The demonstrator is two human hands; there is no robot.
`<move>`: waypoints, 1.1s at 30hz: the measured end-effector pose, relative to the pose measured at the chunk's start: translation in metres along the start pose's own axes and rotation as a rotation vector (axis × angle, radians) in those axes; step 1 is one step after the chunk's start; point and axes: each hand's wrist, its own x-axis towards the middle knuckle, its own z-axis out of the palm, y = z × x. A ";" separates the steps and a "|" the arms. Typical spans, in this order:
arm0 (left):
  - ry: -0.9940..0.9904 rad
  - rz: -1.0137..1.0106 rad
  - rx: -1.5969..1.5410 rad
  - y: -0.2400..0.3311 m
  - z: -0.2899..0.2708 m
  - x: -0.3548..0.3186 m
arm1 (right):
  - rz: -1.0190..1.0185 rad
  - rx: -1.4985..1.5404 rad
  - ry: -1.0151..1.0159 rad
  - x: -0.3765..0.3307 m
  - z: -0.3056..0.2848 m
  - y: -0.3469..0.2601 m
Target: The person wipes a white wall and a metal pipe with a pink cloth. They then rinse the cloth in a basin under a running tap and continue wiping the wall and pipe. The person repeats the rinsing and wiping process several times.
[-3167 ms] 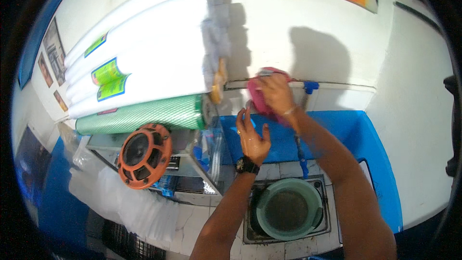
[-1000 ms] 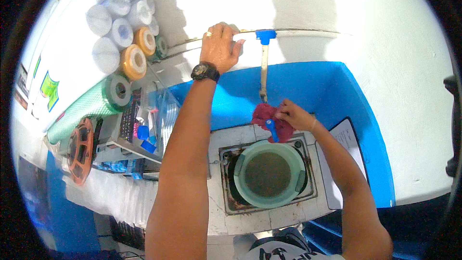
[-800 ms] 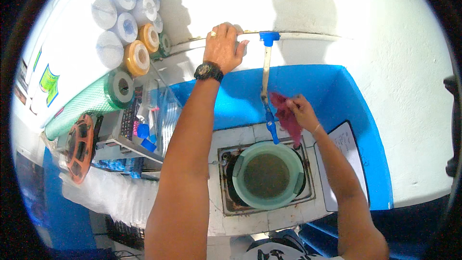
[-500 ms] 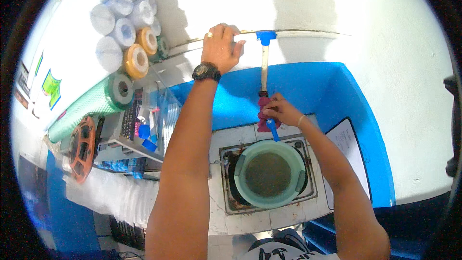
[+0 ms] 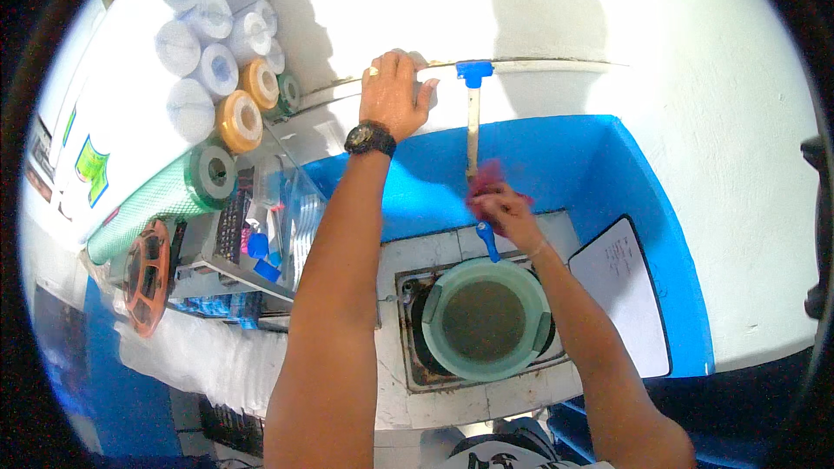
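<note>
My left hand (image 5: 395, 95), with a black watch (image 5: 371, 137) at its wrist, lies fingers outstretched on the white ledge (image 5: 539, 82) left of the pipe. In my right hand (image 5: 512, 219) is a dark red cloth (image 5: 489, 178), bunched and slightly blurred, against the lower end of the cream-coloured pipe (image 5: 473, 126). Just below it a blue tap handle (image 5: 488, 241) points down toward a pale green basin (image 5: 434, 343). Murky brownish water (image 5: 483, 321) lies in the basin, which stands in a stained metal sink (image 5: 426, 379). The cloth covers much of the tap.
Left of the sink stand a clear-sided drawer case (image 5: 282, 178), a green mesh roll (image 5: 148, 217), stacked white rolls (image 5: 191, 108) and an orange reel (image 5: 148, 278). A clipboard with white paper (image 5: 625, 295) leans right of the sink, against a blue-painted wall (image 5: 651, 208).
My right hand and the cloth have shifted slightly right, and the cloth has changed shape around the tap. My left hand stays on the ledge. The view has shifted slightly.
</note>
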 end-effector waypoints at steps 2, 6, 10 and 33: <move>-0.035 -0.014 0.006 0.000 -0.001 0.000 | -0.012 -0.353 -0.056 0.021 0.005 0.003; 0.007 0.019 0.029 -0.001 -0.002 0.002 | 0.059 -0.269 0.136 0.039 0.017 0.018; -0.043 -0.017 0.014 -0.001 0.002 0.001 | 0.492 0.201 0.379 0.046 0.021 0.029; -0.016 -0.024 0.024 0.002 0.001 0.000 | 0.037 -0.156 0.092 -0.015 0.031 -0.063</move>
